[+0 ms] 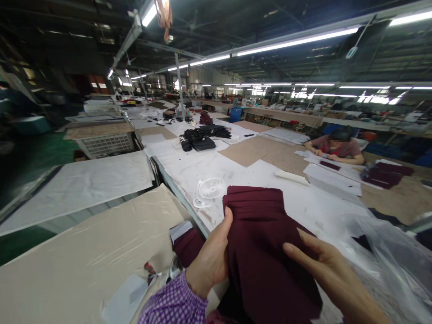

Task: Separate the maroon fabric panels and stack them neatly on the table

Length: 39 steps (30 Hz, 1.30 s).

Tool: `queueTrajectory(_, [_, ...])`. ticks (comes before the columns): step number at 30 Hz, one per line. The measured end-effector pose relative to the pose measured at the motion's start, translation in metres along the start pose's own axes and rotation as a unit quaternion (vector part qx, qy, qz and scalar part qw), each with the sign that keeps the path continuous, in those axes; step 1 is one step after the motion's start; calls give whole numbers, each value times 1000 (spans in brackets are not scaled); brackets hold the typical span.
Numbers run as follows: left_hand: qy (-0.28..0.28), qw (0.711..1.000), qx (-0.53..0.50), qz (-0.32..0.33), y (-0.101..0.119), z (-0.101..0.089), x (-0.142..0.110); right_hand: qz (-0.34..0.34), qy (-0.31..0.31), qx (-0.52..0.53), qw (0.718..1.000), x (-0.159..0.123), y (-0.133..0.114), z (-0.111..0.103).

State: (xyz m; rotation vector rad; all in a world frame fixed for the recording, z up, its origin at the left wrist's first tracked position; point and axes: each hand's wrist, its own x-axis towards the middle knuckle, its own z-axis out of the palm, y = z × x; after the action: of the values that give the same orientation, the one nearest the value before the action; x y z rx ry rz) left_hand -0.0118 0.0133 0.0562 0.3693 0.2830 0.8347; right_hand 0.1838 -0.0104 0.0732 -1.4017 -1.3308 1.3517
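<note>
Folded, layered dark maroon cloth (258,252) sits between both hands, in front of the body.
The left hand (214,256) clasps its left edge, thumb up, fingers hidden behind; the right hand (324,256) angles in at its right side, grip unclear. Lower folds blur into shadow. White tabletop (246,173) spreads beyond, its edge running left of the round white plastic fan (211,186).

Layered maroon fabric (258,252) hangs, creased near its top.
</note>
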Motion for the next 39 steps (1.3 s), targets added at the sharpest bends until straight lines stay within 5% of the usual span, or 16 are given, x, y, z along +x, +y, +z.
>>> queueTrajectory(5, [-12, 999, 4, 41, 1, -4, 0, -15, 25, 12, 999, 2, -1, 2])
queueTrajectory(11, [-19, 1000, -20, 4, -3, -3, 2, -27, 24, -1, 999, 9, 4, 11])
queueTrajectory(19, [-14, 999, -22, 28, -8, -14, 2, 46, 25, 95, 994, 7, 1, 22])
queueTrajectory(24, [44, 986, 73, 144, -12, -19, -2, 54, 12, 117, 992, 12, 11, 24])
queueTrajectory(28, [67, 984, 94, 134, -11, -17, -2, 48, 15, 103, 993, 14, 14, 25])
queueTrajectory(34, [173, 977, 51, 115, -13, -20, 0, -41, 35, -10, 999, 17, 19, 20])
queueTrajectory(39, [158, 977, 89, 117, -11, -22, -3, -194, 155, -103, 963, 20, 20, 12])
